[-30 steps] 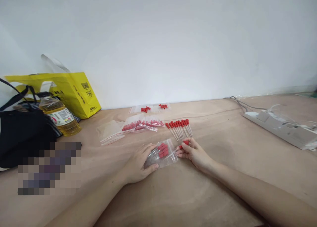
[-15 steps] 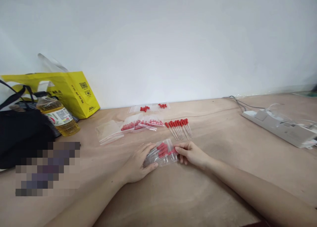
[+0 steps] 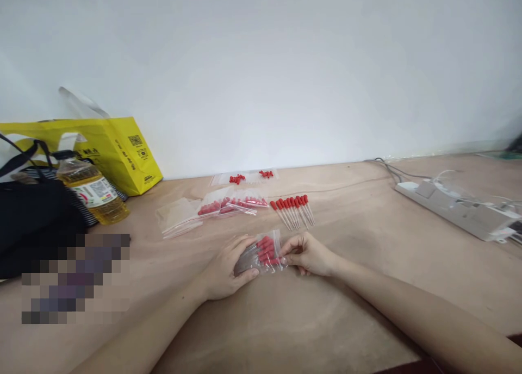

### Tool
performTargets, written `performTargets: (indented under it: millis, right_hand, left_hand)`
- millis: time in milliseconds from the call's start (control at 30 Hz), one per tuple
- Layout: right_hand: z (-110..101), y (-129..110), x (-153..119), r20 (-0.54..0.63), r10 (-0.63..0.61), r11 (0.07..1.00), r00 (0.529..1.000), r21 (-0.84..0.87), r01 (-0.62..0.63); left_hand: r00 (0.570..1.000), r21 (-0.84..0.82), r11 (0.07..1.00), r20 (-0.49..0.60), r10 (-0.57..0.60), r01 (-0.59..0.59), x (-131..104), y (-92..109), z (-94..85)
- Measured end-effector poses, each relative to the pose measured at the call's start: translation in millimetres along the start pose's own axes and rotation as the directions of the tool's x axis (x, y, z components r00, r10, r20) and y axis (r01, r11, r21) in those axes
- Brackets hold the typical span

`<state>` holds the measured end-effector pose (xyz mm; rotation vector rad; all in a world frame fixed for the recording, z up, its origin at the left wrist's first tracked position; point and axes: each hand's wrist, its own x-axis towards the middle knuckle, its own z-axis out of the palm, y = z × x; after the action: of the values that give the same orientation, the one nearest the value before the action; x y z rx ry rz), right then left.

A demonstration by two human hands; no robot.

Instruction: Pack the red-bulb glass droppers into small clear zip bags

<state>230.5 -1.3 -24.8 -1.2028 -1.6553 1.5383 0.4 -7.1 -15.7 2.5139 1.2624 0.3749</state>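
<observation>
Your left hand (image 3: 230, 270) is spread over one end of the pouch (image 3: 278, 241), thumb on the near side, holding it flat on the table (image 3: 285, 319). Your right hand (image 3: 302, 255) has its fingertips drawn narrow at the pouch's other end, touching a red bulb (image 3: 274, 261); whether they grip it or only push it, I cannot tell. More bulbs (image 3: 266, 243) show inside, with their stems running toward your left hand.

Watch that end: if the film creases or a stem snags on it, the dropper could jam or end up crosswise. Should your left hand ease off, the pouch could slide along with your push. Pressing too hard might bend the stems beneath your palm.

Just beyond your right hand lies a row of droppers (image 3: 296, 203), stems pointing your way; a careless lift of the wrist could scatter them. Farther off on the left are filled pouches (image 3: 244, 211) and flat pouches (image 3: 175, 216), touching, so pulling one may drag others. Small red pieces (image 3: 236, 179) lie by the wall. The power strip (image 3: 448, 208) sits well apart to the right; the bottle (image 3: 95, 192) and yellow bag (image 3: 134, 145) crowd the far left.
</observation>
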Motion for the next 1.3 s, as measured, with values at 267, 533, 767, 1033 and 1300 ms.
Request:
performTargets:
  millis: [267, 533, 767, 1033, 1300]
  right_hand:
    - [7.6, 4.1, 11.6, -0.065, -0.110, 0.994, 0.992, -0.017, 0.110]
    - [7.9, 5.6, 8.2, -0.114, -0.275, 0.955, 0.955, -0.151, 0.257]
    - [-17.7, 9.7, 8.4, -0.134, -0.493, 0.725, 0.860, -0.610, 0.320]
    - [-20.6, 15.8, 7.6, 0.139, -0.615, 0.293, 0.776, -0.873, 0.389]
    - [-16.4, 7.5, 6.6, 0.136, -0.612, 0.376, 0.779, -0.816, 0.438]
  left_hand:
    - [0.999, 0.015, 0.999, -0.025, 0.031, -0.031, 0.6, -3.4, 2.0]
    - [0.987, 0.078, 0.985, -0.048, 0.155, -0.151, 0.2, -7.3, -1.7]
    - [0.921, 0.353, 0.871, -0.059, 0.385, -0.342, 10.5, -32.8, -17.4]
    - [0.827, 0.227, 0.915, -0.396, 0.399, -0.333, 12.3, -24.4, -9.5]
    - [0.871, 0.177, 0.938, -0.353, 0.342, -0.297, 7.4, 13.3, 4.3]
